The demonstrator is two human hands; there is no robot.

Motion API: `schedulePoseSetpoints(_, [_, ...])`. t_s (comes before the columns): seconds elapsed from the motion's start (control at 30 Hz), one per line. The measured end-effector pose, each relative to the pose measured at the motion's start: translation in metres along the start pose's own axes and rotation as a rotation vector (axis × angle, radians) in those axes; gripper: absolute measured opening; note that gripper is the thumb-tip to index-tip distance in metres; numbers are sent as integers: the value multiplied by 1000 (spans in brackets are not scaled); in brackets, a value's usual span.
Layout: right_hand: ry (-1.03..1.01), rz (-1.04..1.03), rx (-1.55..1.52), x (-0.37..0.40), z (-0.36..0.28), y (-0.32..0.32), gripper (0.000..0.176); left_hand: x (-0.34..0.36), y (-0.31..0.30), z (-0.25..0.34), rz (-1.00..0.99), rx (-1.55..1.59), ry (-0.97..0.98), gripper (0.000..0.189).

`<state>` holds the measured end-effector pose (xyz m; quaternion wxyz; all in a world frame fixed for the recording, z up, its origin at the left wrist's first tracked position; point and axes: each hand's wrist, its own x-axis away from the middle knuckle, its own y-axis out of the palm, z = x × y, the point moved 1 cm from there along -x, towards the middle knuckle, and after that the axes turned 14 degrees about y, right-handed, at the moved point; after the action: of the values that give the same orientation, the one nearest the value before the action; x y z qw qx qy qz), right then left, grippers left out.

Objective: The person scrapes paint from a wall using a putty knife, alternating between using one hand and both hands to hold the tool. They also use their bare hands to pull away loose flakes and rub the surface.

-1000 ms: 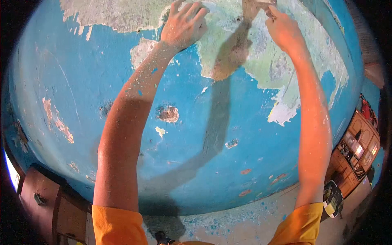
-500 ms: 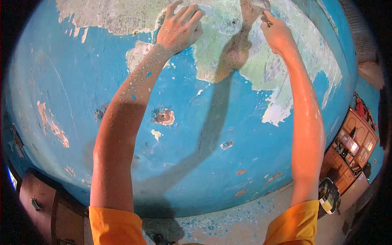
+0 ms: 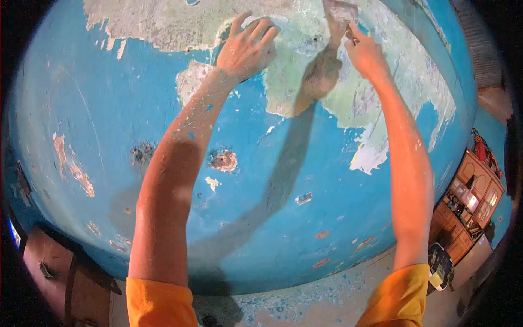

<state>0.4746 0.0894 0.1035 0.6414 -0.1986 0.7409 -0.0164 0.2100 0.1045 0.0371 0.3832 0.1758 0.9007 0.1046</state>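
In front of me is a wall (image 3: 163,114) with blue paint, bared to pale green-grey plaster across its upper part. My right hand (image 3: 366,53) is closed around a paint scraper (image 3: 342,11), whose flat blade lies against the bared plaster near the top edge. Most of the scraper's handle is hidden by the fingers. My left hand (image 3: 246,48) lies against the wall at the edge of the blue paint, fingers spread and slightly bent, holding nothing. Small paint flakes cling to the left forearm. A shadow of my right arm falls between both arms.
Blue paint chips (image 3: 305,300) litter the floor at the wall's foot. A wooden cabinet (image 3: 471,191) stands at the right, with a dark container (image 3: 438,267) near it. Brown furniture (image 3: 49,261) is at the lower left. The blue wall has several chipped holes (image 3: 223,160).
The view has shifted slightly, so the wall and left arm appear a little lower and further right. My right hand sits slightly lower, and more of the scraper blade shows.
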Motion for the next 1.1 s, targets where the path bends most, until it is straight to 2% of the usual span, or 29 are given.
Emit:
schedulePoseSetpoints(0.03, [1,8,8,-4,4,-8,53,-1,5,1,1,-33,17,28])
schedulePoseSetpoints(0.1, [395,-428,-289,16,-15,-36,51,-5,2,2,0,-6,3,29])
schedulePoseSetpoints(0.13, [397,-445,-295,28,-11,-30,51,-2,-2,3,-9,27,-18,30])
schedulePoseSetpoints(0.2, [-21,-150,-168,45,1,-13,50,-5,-9,6,-32,6,-16,30])
schedulePoseSetpoints(0.23, [-21,-156,-160,31,3,3,50,-8,-12,9,-44,-13,-3,30])
schedulePoseSetpoints(0.3, [-180,269,-130,-10,4,31,50,-8,-12,13,-12,9,-3,30])
schedulePoseSetpoints(0.33, [-181,270,-134,-10,-10,23,50,-8,-13,8,20,7,3,29])
schedulePoseSetpoints(0.4, [254,-167,-354,2,-47,-18,45,-8,-16,2,24,15,5,29])
schedulePoseSetpoints(0.43, [218,-332,-382,20,-47,-39,46,-5,-16,4,36,25,5,29])
schedulePoseSetpoints(0.47, [215,-332,-380,23,-35,-30,46,-4,-15,5,37,23,2,29])
schedulePoseSetpoints(0.53, [7,-76,-166,24,-11,-4,50,-4,-14,6,5,-18,4,30])
schedulePoseSetpoints(0.57, [1,-64,-173,14,-17,-4,50,-4,-14,2,12,-30,10,30])
schedulePoseSetpoints(0.67, [74,-118,-91,-8,-25,-17,51,-10,-11,1,-4,-17,-24,32])
schedulePoseSetpoints(0.73, [298,-415,-261,13,-23,-32,49,-4,-14,5,17,20,5,32])
schedulePoseSetpoints(0.77, [292,-405,-266,19,-13,-25,49,-2,-14,5,31,13,1,32])
schedulePoseSetpoints(0.83, [-131,51,-129,35,10,0,49,0,-11,11,10,-19,-10,32])
schedulePoseSetpoints(0.87, [-141,70,-137,24,-1,-2,49,-4,-9,7,-1,-61,-9,31])
schedulePoseSetpoints(0.93, [62,-39,-177,-1,-27,-4,52,-1,-4,5,0,-43,2,31])
schedulePoseSetpoints(0.97, [239,-288,-233,-12,-50,-22,53,-1,-2,3,-10,-12,1,31])
schedulePoseSetpoints(1.1, [172,-169,-244,1,-44,-19,54,9,-11,1,29,44,-48,30])
